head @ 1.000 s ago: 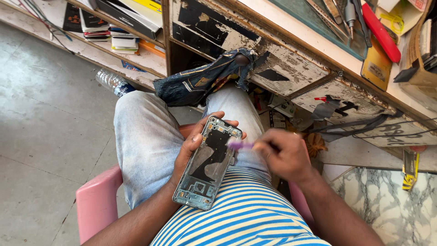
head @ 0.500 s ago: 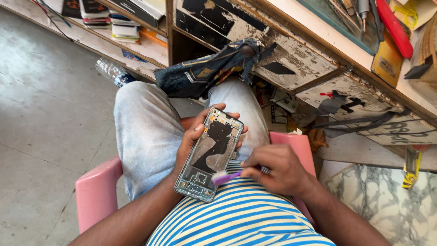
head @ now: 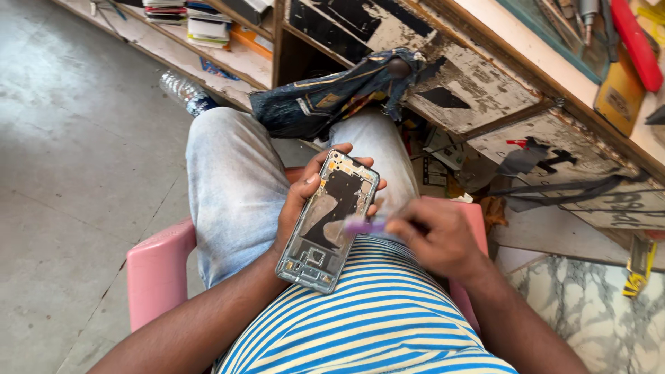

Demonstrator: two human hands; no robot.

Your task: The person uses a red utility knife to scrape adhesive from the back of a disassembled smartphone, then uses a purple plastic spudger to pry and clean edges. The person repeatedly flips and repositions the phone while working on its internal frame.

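Presently, the person sits on a pink chair (head: 156, 266) with knees toward a worn wooden bench (head: 485, 76). Left hand (head: 305, 197) cradles an opened phone (head: 329, 220) from beneath, over the lap just above a striped shirt (head: 374, 325); fingers are curled around both long edges, fingertips showing along the right edge, thumb on the left edge. Phone lies tilted, its top end pointing away from the body, back cover off, with dark inner plates and a bare frame at the lower end exposed. Right hand (head: 433, 235) is closed in a pinch on a small purple tool (head: 364, 225), fingers drawn narrow around it; the tool is blurred, and its tip sits at the phone's right edge near mid-length. Whether tip and phone touch cannot be told. Dark blue cloth (head: 332, 100) hangs from the bench front above the knees. Plastic bottle (head: 183, 90) lies on the floor beside the left knee. Stacked books (head: 201, 24) rest on a low shelf at upper left. Red tool (head: 634, 41) and a yellow box (head: 618, 97) sit on the bench top at upper right.
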